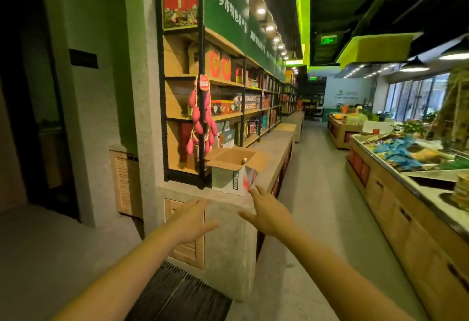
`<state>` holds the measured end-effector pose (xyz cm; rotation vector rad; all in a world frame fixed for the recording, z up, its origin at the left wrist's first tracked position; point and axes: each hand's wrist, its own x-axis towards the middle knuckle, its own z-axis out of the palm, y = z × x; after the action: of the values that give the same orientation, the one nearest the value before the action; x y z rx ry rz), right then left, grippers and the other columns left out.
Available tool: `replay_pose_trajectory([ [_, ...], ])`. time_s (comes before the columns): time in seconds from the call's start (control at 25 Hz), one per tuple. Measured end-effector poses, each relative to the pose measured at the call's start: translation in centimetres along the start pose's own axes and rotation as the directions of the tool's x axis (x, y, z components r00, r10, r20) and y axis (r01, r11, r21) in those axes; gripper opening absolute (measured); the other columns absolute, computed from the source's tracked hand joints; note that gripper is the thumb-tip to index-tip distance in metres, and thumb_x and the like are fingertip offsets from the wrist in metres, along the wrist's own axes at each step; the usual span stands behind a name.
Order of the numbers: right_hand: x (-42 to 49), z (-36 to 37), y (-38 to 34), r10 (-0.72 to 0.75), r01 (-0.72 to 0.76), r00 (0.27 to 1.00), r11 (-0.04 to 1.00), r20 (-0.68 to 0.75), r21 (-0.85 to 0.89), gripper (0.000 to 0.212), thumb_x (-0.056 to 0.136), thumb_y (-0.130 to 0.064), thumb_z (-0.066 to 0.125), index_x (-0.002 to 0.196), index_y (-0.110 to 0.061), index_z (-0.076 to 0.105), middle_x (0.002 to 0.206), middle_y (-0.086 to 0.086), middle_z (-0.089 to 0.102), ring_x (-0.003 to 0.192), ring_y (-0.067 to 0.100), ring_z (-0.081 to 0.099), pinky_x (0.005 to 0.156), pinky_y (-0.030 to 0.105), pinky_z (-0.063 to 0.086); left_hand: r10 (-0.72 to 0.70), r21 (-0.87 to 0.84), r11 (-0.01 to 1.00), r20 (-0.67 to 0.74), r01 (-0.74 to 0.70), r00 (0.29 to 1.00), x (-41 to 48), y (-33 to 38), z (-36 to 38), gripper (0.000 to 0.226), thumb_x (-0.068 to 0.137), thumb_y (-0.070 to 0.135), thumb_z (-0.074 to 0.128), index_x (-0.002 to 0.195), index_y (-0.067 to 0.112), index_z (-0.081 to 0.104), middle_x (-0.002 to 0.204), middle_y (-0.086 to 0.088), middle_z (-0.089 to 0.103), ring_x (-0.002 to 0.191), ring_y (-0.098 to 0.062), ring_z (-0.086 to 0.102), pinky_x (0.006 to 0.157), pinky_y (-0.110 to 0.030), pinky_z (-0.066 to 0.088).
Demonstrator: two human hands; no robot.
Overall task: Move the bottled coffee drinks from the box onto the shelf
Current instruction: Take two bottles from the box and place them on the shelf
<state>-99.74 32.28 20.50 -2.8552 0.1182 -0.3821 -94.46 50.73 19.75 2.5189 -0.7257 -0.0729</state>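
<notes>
The shelf (228,115) rose just behind the box (228,178), and the grey tabletop (274,143) lay beneath the box, which stood open. Short of the box, the left hand (193,221) and right hand (269,214) hung in the air, each grip apart and holding nothing. Inside the box, only the cap of one bottle (244,160) showed.

Round ceiling spotlights (261,11) flare white and throw warm light down the shelf (226,117). A green cast tints the wall (101,41) and the overhead panels (375,46). The doorway (33,92) at left sits in deep shadow; windows (416,97) far right glow pale. Everything is soft, blurrier toward the right edge, where wide-angle distortion bends lines.
</notes>
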Motion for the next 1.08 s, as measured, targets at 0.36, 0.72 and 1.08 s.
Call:
replay_pose_trajectory([
  [0.36,17.3,5.3,6.7,-0.014,0.013,1.000,0.998,0.018,0.062,0.069,0.090,-0.045,0.054,0.145,-0.015,0.026,0.150,0.007,0.036,0.132,0.025,0.041,0.104,0.040,0.041,0.008,0.033,0.999,-0.124,-0.004,0.992,19.3,-2.9,1.5,0.071,0.088,0.038,0.058,0.146,0.015,0.024,0.153,-0.007,0.026,0.140,-0.024,0.026,0.113,-0.041,0.028],
  [0.72,41.8,10.4,9.8,0.037,-0.032,0.997,0.996,-0.063,0.079,0.069,0.090,-0.043,0.055,0.143,-0.010,0.026,0.146,0.011,0.039,0.129,0.029,0.042,0.105,0.041,0.039,0.166,0.099,0.983,-0.144,-0.153,0.975,45.3,-9.9,-2.0,0.069,0.085,0.046,0.057,0.143,0.017,0.031,0.141,-0.005,0.041,0.128,-0.024,0.041,0.105,-0.046,0.038],
  [1.08,61.7,17.9,19.8,0.086,-0.080,0.994,0.994,-0.069,0.077,0.068,0.089,-0.043,0.056,0.141,-0.008,0.030,0.142,0.012,0.043,0.126,0.028,0.045,0.103,0.041,0.041,0.126,0.074,0.990,-0.105,-0.118,0.986,67.3,-15.2,2.6,0.074,0.087,0.042,0.058,0.147,0.016,0.023,0.151,-0.006,0.030,0.137,-0.024,0.032,0.111,-0.047,0.033],
])
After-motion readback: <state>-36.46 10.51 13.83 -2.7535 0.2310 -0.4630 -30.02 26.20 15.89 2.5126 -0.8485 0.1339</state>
